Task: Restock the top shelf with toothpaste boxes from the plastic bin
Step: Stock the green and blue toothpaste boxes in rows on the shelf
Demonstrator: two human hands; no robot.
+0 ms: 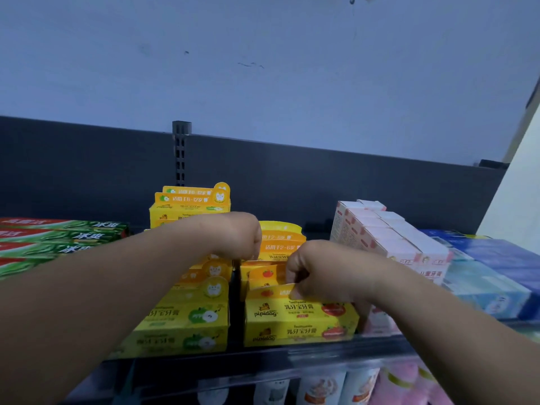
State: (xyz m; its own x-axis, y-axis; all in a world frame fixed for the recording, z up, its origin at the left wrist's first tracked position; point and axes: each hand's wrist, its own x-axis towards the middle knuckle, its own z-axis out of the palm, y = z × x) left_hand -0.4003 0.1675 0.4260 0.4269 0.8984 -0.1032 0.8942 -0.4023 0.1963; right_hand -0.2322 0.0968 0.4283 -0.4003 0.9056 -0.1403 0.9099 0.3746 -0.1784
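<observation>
Dark metal top shelf (pixel 263 358) is looking nearly full: green toothpaste boxes (pixel 58 238) lying at the left, pink boxes (pixel 388 238) and blue boxes (pixel 496 264) at the right, yellow apple boxes (pixel 187 320) beside strawberry boxes (pixel 280 247) in the middle. The front strawberry box (pixel 298 317) is sitting at the shelf edge, the right grip (pixel 309 270) pinching its hang tab. The left grip (pixel 245 238) is curling down among the rows; holding what, I cannot tell. No plastic bin is showing, so the remainder is unclear.
</observation>
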